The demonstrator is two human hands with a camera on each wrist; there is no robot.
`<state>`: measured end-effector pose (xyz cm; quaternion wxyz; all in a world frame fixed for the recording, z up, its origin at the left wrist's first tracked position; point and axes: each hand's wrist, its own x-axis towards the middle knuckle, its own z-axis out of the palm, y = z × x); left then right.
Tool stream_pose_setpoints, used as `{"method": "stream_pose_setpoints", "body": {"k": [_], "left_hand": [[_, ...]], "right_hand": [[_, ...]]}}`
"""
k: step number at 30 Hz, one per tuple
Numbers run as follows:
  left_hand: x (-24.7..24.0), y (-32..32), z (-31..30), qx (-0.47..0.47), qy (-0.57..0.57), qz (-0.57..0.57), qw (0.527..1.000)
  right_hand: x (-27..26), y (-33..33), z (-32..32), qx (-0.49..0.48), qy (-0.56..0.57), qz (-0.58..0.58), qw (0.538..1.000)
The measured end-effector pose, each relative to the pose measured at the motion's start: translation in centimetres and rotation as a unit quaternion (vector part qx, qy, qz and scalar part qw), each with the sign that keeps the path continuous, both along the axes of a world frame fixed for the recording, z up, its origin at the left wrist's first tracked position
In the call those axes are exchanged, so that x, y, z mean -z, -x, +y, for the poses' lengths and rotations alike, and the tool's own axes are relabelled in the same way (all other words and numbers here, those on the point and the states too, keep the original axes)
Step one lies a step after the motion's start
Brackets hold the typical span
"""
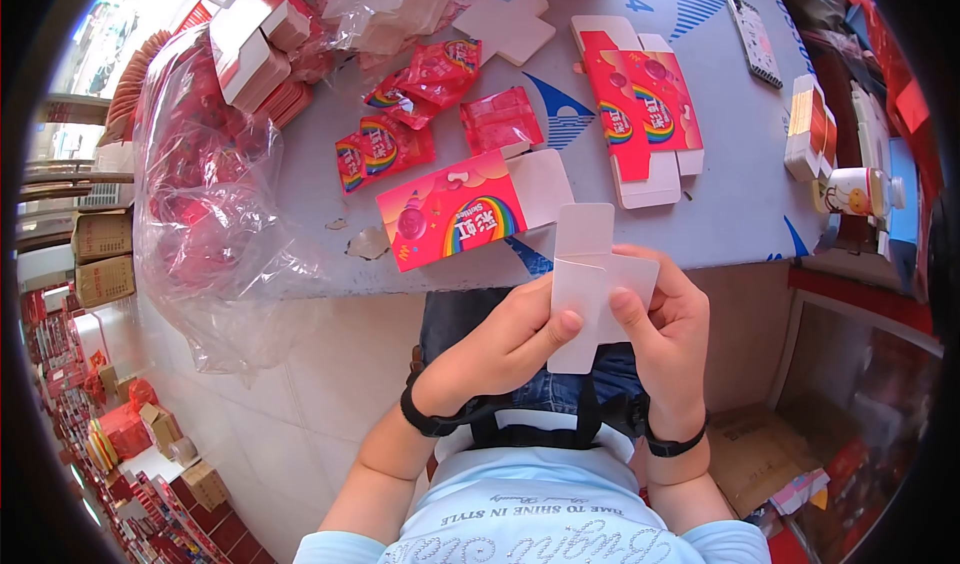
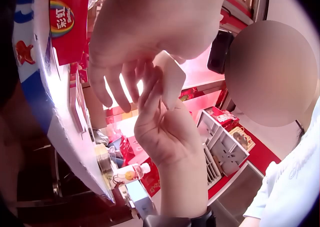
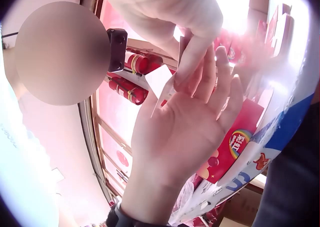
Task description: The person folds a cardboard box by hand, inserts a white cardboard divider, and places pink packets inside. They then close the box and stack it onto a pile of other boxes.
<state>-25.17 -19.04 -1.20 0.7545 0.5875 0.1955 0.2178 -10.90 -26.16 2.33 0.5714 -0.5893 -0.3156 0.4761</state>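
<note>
Both hands hold a small unfolded carton, white side up [image 1: 578,314], above the lap at the table's front edge. The left hand [image 1: 505,339] pinches its left side, thumb on top. At its right side the right hand [image 1: 668,334] grips a flap, with the thumb on the white face and fingers behind. The left wrist view shows the carton [image 2: 171,79] between the left hand [image 2: 155,27] and the right hand [image 2: 170,137]. In the right wrist view a white flap [image 3: 159,80] shows between the right hand [image 3: 175,12] and the left hand [image 3: 175,132]; some fingertips are hidden.
On the blue-grey table [image 1: 700,214] lie a printed red carton [image 1: 440,214], further flat cartons [image 1: 650,114], red candy packets [image 1: 500,119] and a phone [image 1: 753,39]. Clear plastic bags [image 1: 215,194] hang over the left edge. A bottle [image 1: 855,192] stands at the right.
</note>
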Motion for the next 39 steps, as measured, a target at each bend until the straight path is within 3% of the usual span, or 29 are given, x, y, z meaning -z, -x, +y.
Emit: {"method": "stream_pose_setpoints", "body": {"k": [6,8,11,16,17,19,21,22,23,24,26,32,39], "left_hand": [[1.1,-0.1,0.5,-0.031,-0.053,-0.024,0.998],[0.7,-0.2,0.5,-0.052,-0.083,-0.054,0.994],[-1.0,-0.4,0.5,-0.112,-0.163,0.034,0.980],[-0.4,1.1,0.3,-0.117,0.046,0.015,0.992],[-0.5,1.2,0.4,-0.117,0.046,0.015,0.992],[-0.7,1.2,0.6,-0.104,0.148,0.027,0.983],[-0.8,1.0,0.6,-0.123,0.156,0.026,0.980],[-0.8,0.9,0.6,-0.142,0.163,0.026,0.976],[-0.8,0.9,0.7,-0.142,0.164,0.026,0.976],[-0.8,0.9,0.7,-0.152,0.167,0.028,0.974],[-0.8,0.9,0.8,-0.162,0.171,0.030,0.971],[-1.0,0.7,1.0,-0.190,0.232,0.015,0.954],[-0.7,0.8,1.1,-0.167,0.223,-0.008,0.960]], "right_hand": [[0.3,0.5,0.1,0.022,-0.019,-0.009,1.000],[0.0,0.5,0.0,-0.015,0.023,-0.068,0.997],[0.5,0.7,-0.1,-0.005,-0.001,-0.120,0.993],[0.9,-0.2,0.5,0.024,-0.008,-0.054,0.998],[0.8,-0.3,0.6,0.032,-0.009,-0.023,0.999],[-0.2,0.0,1.0,0.049,0.000,-0.055,0.997],[0.0,-0.2,1.2,0.065,0.010,-0.086,0.994],[1.0,-0.8,1.2,0.068,-0.070,-0.360,0.928],[1.5,-1.2,1.2,0.065,-0.144,-0.603,0.782],[1.4,-1.4,1.0,0.064,-0.145,-0.602,0.782],[0.9,-1.5,0.5,-0.136,-0.151,-0.622,0.756],[0.4,-1.4,0.2,-0.185,-0.136,-0.525,0.819],[1.0,-1.8,0.5,-0.197,-0.167,-0.587,0.767]]}}
